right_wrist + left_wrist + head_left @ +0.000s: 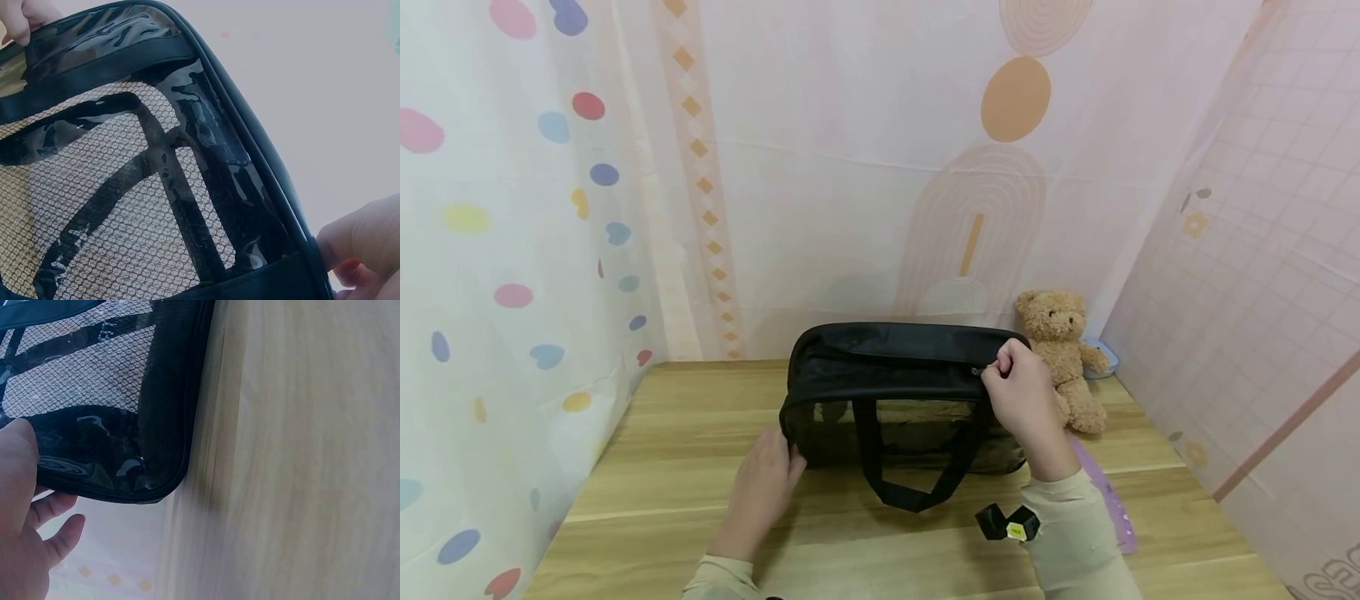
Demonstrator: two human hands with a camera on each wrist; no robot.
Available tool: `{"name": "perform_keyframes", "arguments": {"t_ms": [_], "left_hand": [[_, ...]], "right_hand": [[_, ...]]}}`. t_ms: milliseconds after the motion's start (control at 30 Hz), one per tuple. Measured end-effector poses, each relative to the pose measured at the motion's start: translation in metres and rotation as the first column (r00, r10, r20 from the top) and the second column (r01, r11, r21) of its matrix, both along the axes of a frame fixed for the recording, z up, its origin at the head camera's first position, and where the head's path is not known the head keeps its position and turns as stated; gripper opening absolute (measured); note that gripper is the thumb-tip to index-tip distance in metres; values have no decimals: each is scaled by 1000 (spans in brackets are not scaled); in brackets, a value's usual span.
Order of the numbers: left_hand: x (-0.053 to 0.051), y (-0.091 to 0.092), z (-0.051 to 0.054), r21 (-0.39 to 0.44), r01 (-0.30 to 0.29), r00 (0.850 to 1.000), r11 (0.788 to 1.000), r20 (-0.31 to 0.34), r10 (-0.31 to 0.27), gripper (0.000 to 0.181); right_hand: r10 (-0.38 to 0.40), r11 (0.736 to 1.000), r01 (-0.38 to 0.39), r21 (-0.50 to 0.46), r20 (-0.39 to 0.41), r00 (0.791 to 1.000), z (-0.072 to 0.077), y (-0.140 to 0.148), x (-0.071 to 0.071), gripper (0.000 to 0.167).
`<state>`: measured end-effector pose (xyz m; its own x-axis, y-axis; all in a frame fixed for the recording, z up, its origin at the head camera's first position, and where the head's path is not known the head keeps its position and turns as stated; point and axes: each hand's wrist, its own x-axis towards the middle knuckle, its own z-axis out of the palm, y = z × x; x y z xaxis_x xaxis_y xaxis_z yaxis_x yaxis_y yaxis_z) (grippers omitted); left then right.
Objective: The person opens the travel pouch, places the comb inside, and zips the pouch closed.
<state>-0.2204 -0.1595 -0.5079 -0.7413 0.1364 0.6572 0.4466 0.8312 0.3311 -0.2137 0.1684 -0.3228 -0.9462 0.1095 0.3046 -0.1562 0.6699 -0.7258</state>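
A black bag [895,383] with see-through panels stands on the wooden table, its strap handle hanging down the front. At the bag's left end, my left hand [763,487] grips the side edge; in the left wrist view the thumb of this hand [25,512] lies on the clear panel [94,450] with fingers behind. My right hand [1022,400] pinches the zipper pull at the top right of the bag. In the right wrist view, that hand [362,250] is at the bag's edge with curled fingers, and the pull is hidden.
A brown teddy bear [1060,358] sits at the back right, with a light blue object [1101,358] behind it. A purple item [1108,496] lies partly under the right forearm. Small black blocks [992,522] are near the right sleeve. Patterned curtains [850,167] surround the table [700,417].
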Motion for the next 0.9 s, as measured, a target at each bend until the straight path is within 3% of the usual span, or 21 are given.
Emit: {"name": "perform_keyframes", "arguments": {"t_ms": [400,667,900], "left_hand": [[0,0,-2,17,-15,999,1000,38,14,23],[4,3,3,15,-8,998,1000,59,7,23],[2,2,2,5,-6,999,1000,36,6,24]], "right_hand": [[11,1000,-11,13,-66,998,-1,-10,-1,26],[4,1000,-3,22,-33,999,0,-14,-1,29],[17,1000,-16,20,-51,999,3,-17,-2,28]]}}
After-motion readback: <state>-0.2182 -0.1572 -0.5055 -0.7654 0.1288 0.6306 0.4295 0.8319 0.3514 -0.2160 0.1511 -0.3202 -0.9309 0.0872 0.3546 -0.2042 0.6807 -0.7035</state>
